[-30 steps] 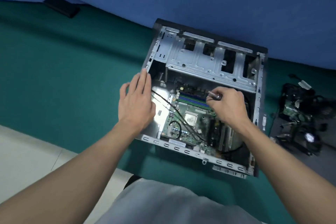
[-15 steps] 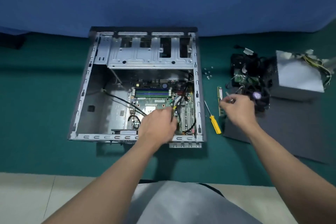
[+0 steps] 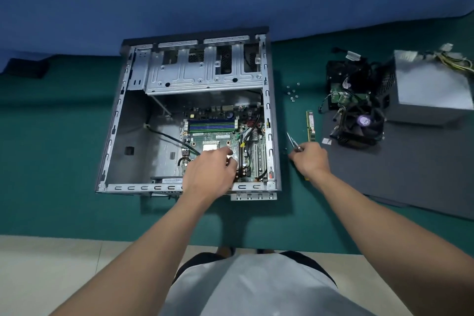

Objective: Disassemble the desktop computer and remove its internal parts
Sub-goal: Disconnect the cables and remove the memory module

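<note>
Surface: green felt-like cloth (image 3: 64, 187), pale floor tiles at its near edge, blue backdrop behind.
Left hand (image 3: 210, 169): inside the computer case (image 3: 112, 136), bent fingers down on the green motherboard (image 3: 220, 138); whether they grip anything cannot be told.
Right hand (image 3: 311, 159): just right of the case, curled round a thin-shafted screwdriver (image 3: 292, 140).
Case: open sheet-steel box lying flat mid-surface, slotted drive cage (image 3: 202, 72) at its far end.
Right of the case: slim memory stick (image 3: 310, 126), small loose screws (image 3: 292, 91); farther right, a dark mat (image 3: 410, 174) with a round-bladed cooler fan (image 3: 361, 123) and a boxy grey power supply (image 3: 433, 84).
</note>
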